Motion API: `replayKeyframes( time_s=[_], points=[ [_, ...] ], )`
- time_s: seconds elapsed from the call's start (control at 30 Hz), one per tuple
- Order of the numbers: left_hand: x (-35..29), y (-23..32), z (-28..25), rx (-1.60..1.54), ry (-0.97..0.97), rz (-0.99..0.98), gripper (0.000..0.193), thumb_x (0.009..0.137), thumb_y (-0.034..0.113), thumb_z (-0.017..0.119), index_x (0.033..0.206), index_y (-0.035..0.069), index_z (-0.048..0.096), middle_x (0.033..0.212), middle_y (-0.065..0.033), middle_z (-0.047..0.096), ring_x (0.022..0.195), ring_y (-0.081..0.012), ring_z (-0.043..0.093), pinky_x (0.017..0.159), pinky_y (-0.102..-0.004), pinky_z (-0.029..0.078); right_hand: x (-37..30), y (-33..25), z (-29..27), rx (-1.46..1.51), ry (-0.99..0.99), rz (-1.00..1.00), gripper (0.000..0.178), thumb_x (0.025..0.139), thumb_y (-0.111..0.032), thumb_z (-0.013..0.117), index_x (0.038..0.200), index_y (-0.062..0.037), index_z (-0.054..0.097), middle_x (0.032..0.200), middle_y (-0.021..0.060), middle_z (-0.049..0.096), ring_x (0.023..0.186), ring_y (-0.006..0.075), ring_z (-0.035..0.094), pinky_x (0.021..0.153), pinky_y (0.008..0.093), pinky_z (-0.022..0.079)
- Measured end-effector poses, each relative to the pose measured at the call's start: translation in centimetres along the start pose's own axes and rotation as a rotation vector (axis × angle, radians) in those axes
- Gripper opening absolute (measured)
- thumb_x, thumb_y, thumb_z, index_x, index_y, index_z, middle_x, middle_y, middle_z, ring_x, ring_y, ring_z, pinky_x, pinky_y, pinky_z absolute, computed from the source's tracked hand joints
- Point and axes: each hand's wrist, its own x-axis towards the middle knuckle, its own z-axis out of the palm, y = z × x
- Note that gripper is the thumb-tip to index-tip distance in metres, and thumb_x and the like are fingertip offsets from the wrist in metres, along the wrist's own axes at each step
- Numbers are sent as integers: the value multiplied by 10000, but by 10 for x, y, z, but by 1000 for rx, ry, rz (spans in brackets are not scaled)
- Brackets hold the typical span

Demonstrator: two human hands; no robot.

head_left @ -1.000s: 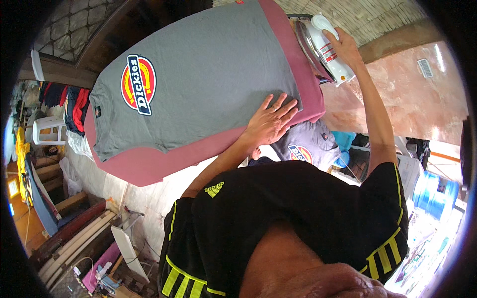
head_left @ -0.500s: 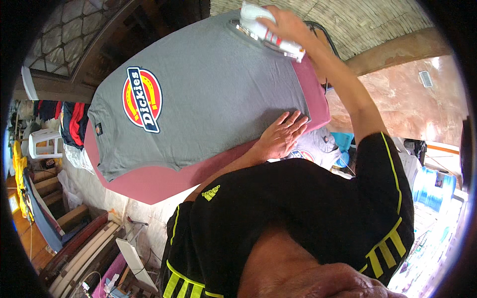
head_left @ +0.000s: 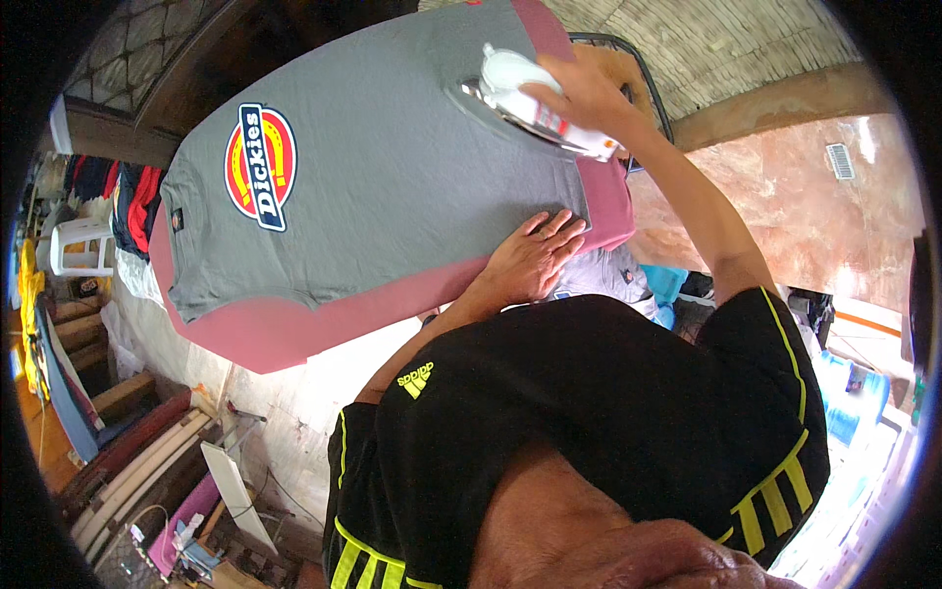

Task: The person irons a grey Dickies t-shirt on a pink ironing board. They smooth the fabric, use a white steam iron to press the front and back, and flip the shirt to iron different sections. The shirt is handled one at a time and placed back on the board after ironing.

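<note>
A grey T-shirt (head_left: 383,177) with a round red and yellow print lies spread over a pink-covered ironing board (head_left: 255,339). Its hem is at the right end, its neckline at the left. My right hand (head_left: 587,96) is wrapped round the handle of a white clothes iron (head_left: 520,83), whose metal soleplate rests on the shirt close to the hem. Flat on the shirt's near hem corner, my left hand (head_left: 535,257) has its fingers stretched out. The palm side of both hands is hidden.
A dark metal frame (head_left: 653,83) stands past the board's right end. Below its near edge hangs or lies a light grey printed garment (head_left: 608,275). On the left are a white plastic stool (head_left: 80,245), dark and red clothes (head_left: 142,211), and stacked boards and poles (head_left: 147,471).
The iron, in my right hand, has moved from the shirt's far edge towards me and the hem. My left hand stays at the near hem corner. The whole view has shifted slightly.
</note>
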Motion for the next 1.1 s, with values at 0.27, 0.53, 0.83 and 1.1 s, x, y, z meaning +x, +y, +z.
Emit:
replayKeyframes(
  time_s=[0.27,0.53,0.83,1.1],
  points=[
    [0,7,-3,-51,-9,-64,560,937,287,570,1458,102,482,1595,-28,364,1500,-213,270,1204,-452,239,72,31,-11,51,163,-194,467,977,-429,563,1004,31,639,840,263,665,783,417,665,724,488,518],
    [6,16,-4,-25,-8,-92,573,942,285,559,1482,122,457,1608,-20,338,1512,-217,236,1218,-449,222,136,22,11,93,156,151,490,961,-441,544,1038,21,687,841,278,697,801,418,702,748,487,546],
    [-16,26,14,-98,170,-110,524,904,206,632,1406,100,522,1491,-90,488,1409,-301,417,1162,-485,311,-68,-64,10,71,-22,3,432,972,-445,599,945,-14,583,739,243,603,688,435,620,631,508,452],
    [-85,-7,-47,187,596,-646,399,863,290,689,1224,128,639,1274,-103,624,1167,-314,560,963,-552,379,-28,-42,18,34,158,-55,444,987,-432,554,1028,2,637,815,237,662,716,385,673,654,483,517]
  ],
)
